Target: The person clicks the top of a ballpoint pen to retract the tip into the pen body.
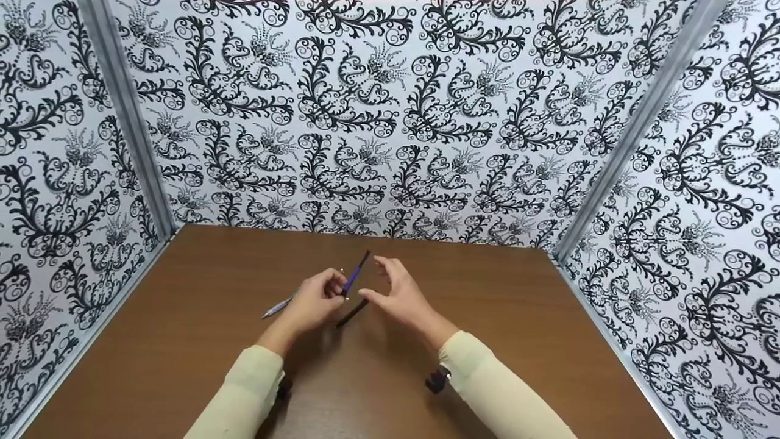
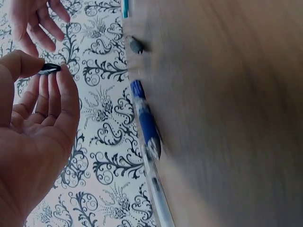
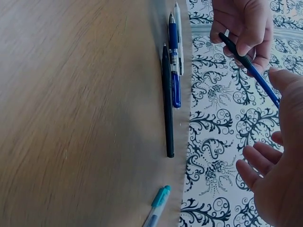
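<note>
My left hand [image 1: 318,299] pinches a slim blue pen [image 1: 352,279] with a dark end between thumb and fingertips, above the table. In the left wrist view that pen [image 2: 49,69] shows almost end-on. To its right, my right hand [image 1: 402,296] has its fingers spread and loosely bent, holding nothing. In the right wrist view the pen's blue end [image 3: 267,87] passes behind the right thumb; whether they touch I cannot tell. A black pen [image 3: 168,109] lies on the table below the hands, beside a blue pen [image 3: 175,66] and a white pen [image 3: 179,33].
A teal-capped clear pen [image 3: 160,203] lies apart from the others on the wooden table [image 1: 487,317]. Black-and-white patterned walls [image 1: 365,122] close off the back and both sides, with grey posts [image 1: 131,116] at the corners.
</note>
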A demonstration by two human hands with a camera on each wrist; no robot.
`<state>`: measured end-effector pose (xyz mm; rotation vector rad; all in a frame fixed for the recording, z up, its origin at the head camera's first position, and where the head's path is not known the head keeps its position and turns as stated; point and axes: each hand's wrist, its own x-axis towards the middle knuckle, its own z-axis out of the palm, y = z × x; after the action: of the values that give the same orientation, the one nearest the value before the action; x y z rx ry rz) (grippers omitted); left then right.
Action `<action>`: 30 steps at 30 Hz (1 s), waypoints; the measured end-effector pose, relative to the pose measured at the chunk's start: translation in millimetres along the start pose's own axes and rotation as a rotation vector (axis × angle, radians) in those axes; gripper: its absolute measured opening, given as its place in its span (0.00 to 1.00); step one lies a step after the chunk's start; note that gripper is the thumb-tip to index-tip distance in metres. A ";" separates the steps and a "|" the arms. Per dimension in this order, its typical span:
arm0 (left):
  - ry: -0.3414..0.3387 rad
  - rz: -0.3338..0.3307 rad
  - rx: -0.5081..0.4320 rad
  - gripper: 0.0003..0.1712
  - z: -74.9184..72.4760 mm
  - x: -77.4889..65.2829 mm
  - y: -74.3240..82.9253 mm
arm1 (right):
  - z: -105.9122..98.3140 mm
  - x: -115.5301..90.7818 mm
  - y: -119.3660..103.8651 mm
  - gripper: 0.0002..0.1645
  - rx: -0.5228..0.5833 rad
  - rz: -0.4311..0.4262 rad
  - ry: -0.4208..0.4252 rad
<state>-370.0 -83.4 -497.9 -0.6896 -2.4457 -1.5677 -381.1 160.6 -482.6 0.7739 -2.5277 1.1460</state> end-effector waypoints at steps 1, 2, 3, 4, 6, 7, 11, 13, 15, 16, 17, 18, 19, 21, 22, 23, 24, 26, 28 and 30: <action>0.001 0.002 0.010 0.14 -1.9 0.0 -0.9 | 1.2 0.8 0.3 0.48 -0.007 0.005 -0.003; 0.003 0.002 0.023 0.14 -3.9 -0.1 -1.7 | 2.6 1.7 0.7 0.48 -0.010 0.006 -0.005; 0.005 -0.002 0.034 0.14 -6.1 -0.6 -2.4 | 4.1 2.8 1.2 0.48 -0.014 0.004 -0.006; 0.009 -0.006 0.044 0.14 -8.5 -1.1 -2.8 | 5.4 3.8 1.5 0.48 -0.021 0.002 -0.010; 0.015 -0.023 0.062 0.14 -13.3 -2.3 -3.5 | 7.8 5.9 1.2 0.48 -0.038 -0.004 -0.018; 0.019 -0.030 0.069 0.14 -15.7 -3.0 -3.7 | 9.0 7.0 1.1 0.48 -0.054 -0.005 -0.023; 0.031 -0.064 0.103 0.14 -24.8 -5.6 -7.8 | 13.5 10.0 -1.3 0.50 -0.132 0.006 -0.054; 0.040 -0.069 0.131 0.15 -29.2 -7.0 -10.7 | 15.8 10.9 -2.3 0.51 -0.167 0.018 -0.071; 0.046 -0.068 0.158 0.15 -33.4 -8.3 -13.5 | 18.3 11.4 -3.0 0.52 -0.190 0.030 -0.089; 0.048 -0.063 0.173 0.15 -35.8 -8.8 -14.7 | 19.7 11.8 -3.1 0.52 -0.197 0.034 -0.094; 0.051 -0.058 0.186 0.15 -38.2 -9.4 -15.4 | 21.1 12.2 -3.6 0.52 -0.203 0.038 -0.098; 0.053 -0.051 0.197 0.15 -40.4 -9.9 -16.4 | 22.7 12.8 -4.0 0.52 -0.209 0.040 -0.101; 0.053 -0.044 0.206 0.14 -42.5 -10.4 -17.5 | 24.3 13.5 -4.5 0.53 -0.212 0.040 -0.105; 0.054 -0.041 0.224 0.14 -46.3 -11.5 -19.1 | 28.0 14.9 -4.7 0.54 -0.229 0.043 -0.113; 0.053 -0.043 0.233 0.14 -47.5 -11.9 -20.0 | 29.5 15.5 -4.9 0.54 -0.242 0.045 -0.122; 0.053 -0.047 0.241 0.14 -48.5 -12.3 -20.9 | 30.8 16.2 -5.0 0.55 -0.254 0.046 -0.129; 0.051 -0.052 0.249 0.15 -49.4 -12.6 -21.8 | 32.3 16.8 -4.8 0.56 -0.268 0.049 -0.138; 0.048 -0.062 0.267 0.15 -51.1 -13.3 -23.8 | 34.9 18.2 -4.3 0.57 -0.300 0.052 -0.151; 0.045 -0.070 0.280 0.14 -52.7 -14.0 -26.0 | 37.0 19.8 -3.9 0.58 -0.329 0.048 -0.160; 0.044 -0.077 0.291 0.14 -54.4 -14.8 -27.4 | 39.0 21.3 -3.5 0.58 -0.353 0.039 -0.160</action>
<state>-375.7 -145.7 -501.9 -0.5109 -2.6191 -1.1971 -397.3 121.5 -496.7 0.7495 -2.7778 0.6387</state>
